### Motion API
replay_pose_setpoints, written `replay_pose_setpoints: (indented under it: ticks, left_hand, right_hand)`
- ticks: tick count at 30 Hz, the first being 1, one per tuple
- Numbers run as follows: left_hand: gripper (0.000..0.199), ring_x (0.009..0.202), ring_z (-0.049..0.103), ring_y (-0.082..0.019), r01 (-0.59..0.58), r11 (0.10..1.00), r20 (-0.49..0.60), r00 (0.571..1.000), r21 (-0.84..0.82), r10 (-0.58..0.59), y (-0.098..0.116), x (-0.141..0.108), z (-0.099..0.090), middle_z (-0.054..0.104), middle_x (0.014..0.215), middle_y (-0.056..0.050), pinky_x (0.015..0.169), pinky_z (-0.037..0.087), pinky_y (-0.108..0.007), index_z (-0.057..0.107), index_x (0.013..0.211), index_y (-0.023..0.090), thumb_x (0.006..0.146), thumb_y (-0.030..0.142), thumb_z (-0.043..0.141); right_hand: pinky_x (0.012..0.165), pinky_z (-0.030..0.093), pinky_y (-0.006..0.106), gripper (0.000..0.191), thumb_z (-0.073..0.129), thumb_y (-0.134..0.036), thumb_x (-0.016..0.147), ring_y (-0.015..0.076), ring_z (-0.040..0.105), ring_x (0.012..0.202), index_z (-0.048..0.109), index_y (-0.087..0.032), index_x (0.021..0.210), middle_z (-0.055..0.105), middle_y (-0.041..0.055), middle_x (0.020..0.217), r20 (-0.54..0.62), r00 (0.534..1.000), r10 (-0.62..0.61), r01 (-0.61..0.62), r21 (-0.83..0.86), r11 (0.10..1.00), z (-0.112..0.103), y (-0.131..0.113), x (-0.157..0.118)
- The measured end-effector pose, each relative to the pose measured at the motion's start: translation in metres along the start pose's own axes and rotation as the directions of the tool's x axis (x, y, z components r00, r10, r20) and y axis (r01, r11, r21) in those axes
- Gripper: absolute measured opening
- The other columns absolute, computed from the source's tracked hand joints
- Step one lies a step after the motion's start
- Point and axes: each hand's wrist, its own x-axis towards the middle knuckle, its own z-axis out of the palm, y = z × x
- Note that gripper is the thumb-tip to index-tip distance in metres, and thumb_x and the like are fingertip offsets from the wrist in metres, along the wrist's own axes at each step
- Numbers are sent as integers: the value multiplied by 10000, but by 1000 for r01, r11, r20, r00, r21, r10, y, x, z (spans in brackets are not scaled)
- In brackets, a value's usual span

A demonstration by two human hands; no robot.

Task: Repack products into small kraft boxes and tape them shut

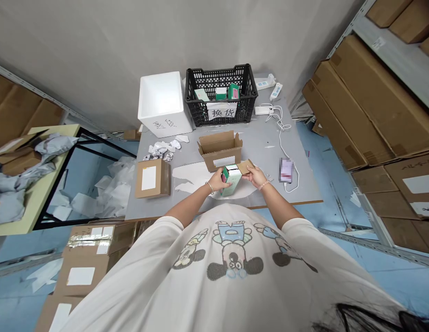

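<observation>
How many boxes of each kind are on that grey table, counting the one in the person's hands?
Small cartons: 4
Open cardboard box: 1
Closed cardboard box: 1
White foam box: 1
Total: 7

Open carton (220, 150) obstructs forward reach. Right hand (258, 177) has passage as far as the phone (285, 170); left hand (215, 180) has passage as far as the parcel (152, 179).
</observation>
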Motion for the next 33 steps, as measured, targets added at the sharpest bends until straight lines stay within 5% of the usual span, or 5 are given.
replay_pose_setpoints:
  ticks: [9,16,26,29,33]
  left_hand:
    - [851,1096,568,-264,4,999,-77,997,38,-1,-10,-16,29,564,1225,-119,875,495,-398,427,1207,188,531,406,897]
    - [511,1049,616,-232,-18,997,-135,990,70,27,13,-20,20,589,1269,-105,816,514,-349,474,1253,210,827,420,665]
    - [352,832,686,-258,16,967,-168,985,254,28,35,-16,15,714,883,-78,788,494,-357,461,1284,188,949,293,445]
    - [398,800,682,-255,46,971,-207,978,236,4,34,-20,18,702,850,-71,764,497,-354,387,1327,173,934,221,427]
    - [301,1114,617,-264,-32,974,-260,961,226,92,28,-25,19,590,1267,-146,887,494,-386,495,1158,193,868,131,444]
  right_hand:
    - [828,560,311,365,573,-534,882,180,698,931,607,-207,1040,736,83,1011,-102,994,-47,30,-160,987,13,16,3]
    - [840,545,300,395,353,-494,974,179,688,980,576,-178,1057,709,130,1109,-189,981,-42,-4,-239,971,23,12,8]
    - [1018,430,388,793,656,-455,751,297,523,1247,358,-106,1397,544,232,1332,-274,902,-333,-22,-800,600,46,36,-32]
    - [942,472,370,816,669,-371,728,301,601,1131,331,-109,1422,615,205,1234,-235,921,-311,-24,-830,557,46,29,-36]
    - [853,493,343,523,498,-292,834,256,661,934,428,-140,1330,702,100,920,-196,934,-300,18,-809,587,34,18,-33]
